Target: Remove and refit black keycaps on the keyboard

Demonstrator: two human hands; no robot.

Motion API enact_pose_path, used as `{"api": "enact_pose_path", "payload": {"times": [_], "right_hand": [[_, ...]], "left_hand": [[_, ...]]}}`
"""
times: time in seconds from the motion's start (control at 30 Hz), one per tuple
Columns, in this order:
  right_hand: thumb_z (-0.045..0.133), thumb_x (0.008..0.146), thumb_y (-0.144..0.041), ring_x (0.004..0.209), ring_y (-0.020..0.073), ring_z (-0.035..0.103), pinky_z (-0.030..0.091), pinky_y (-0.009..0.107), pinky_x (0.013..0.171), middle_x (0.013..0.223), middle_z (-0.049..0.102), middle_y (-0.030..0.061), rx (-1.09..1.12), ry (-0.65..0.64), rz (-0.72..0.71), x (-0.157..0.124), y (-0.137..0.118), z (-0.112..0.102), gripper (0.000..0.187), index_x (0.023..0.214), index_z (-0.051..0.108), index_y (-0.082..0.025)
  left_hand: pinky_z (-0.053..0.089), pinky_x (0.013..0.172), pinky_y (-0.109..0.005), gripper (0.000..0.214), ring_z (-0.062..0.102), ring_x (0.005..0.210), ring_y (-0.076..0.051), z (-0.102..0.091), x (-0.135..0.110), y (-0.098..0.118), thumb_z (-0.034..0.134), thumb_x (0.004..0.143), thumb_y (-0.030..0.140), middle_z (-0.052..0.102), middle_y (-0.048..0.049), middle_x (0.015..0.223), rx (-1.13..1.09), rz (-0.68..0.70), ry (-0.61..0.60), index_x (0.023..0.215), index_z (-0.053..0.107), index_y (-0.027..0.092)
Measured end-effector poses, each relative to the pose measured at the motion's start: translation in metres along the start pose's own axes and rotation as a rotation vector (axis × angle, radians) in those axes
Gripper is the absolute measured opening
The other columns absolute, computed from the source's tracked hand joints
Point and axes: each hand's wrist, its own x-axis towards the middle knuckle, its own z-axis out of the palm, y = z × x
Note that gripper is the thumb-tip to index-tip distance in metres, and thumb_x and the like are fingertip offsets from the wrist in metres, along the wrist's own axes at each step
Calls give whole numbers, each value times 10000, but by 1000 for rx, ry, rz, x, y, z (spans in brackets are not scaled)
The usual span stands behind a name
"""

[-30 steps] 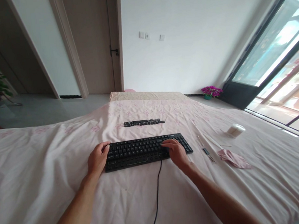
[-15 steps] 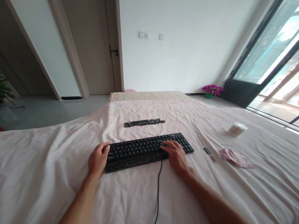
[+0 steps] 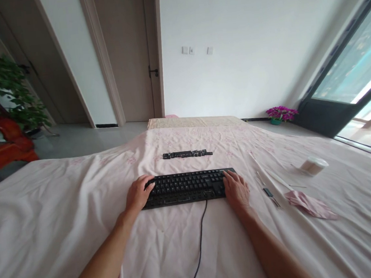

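A black computer keyboard point(image 3: 190, 185) lies on the cloth in front of me, its lowest rows bare of keycaps. My left hand point(image 3: 140, 192) grips its left end, thumb and fingers over the edge. At the other end, my right hand point(image 3: 236, 189) holds the right edge, with fingers over the number pad, partly hiding it. A black cable point(image 3: 200, 242) runs from the near side toward me. Beyond the keyboard, loose black keycaps point(image 3: 187, 154) are laid out in rows.
Right of the keyboard lie a small dark-handled tool point(image 3: 268, 192), a pink cloth point(image 3: 312, 205) and a white round container point(image 3: 314, 166), with thin sticks nearby. A pale flowered cloth point(image 3: 144, 252) covers the surface. Pink flowers point(image 3: 281, 113) stand on the floor beyond.
My right hand has moved from over the keys to the keyboard's right end. The keyboard sits a little straighter. My left hand stays at the left end; the view has turned left.
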Motion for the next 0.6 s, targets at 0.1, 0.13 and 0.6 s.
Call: {"api": "enact_pose_path", "payload": {"times": [0.1, 0.13, 0.6], "right_hand": [[332, 959, -358, 1248, 217, 386, 299, 369, 1007, 1347, 519, 20, -29, -39, 18, 1, 0, 1, 404, 1291, 547, -275], [319, 962, -373, 1261, 216, 375, 292, 369, 1014, 1358, 508, 19, -40, -49, 16, 1, -1, 1, 414, 1298, 540, -277], [277, 959, -444, 1352, 233, 290, 160, 401, 1110, 1446, 415, 34, -147, -72, -42, -2, -4, 6, 492, 1373, 466, -257]], "left_hand": [[421, 986, -399, 363, 535, 1163, -241, -2, -4, 12, 389, 928, 292, 563, -75, 1308, 182, 63, 8, 1230, 583, 236], [401, 1006, -416, 381, 504, 1206, -255, -2, -5, 16, 372, 936, 301, 546, -84, 1330, 228, 86, 10, 1255, 565, 225], [212, 1124, -478, 581, 235, 1405, -262, -18, -37, 45, 371, 929, 480, 293, -67, 1527, 343, 464, -166, 1459, 281, 261]]}}
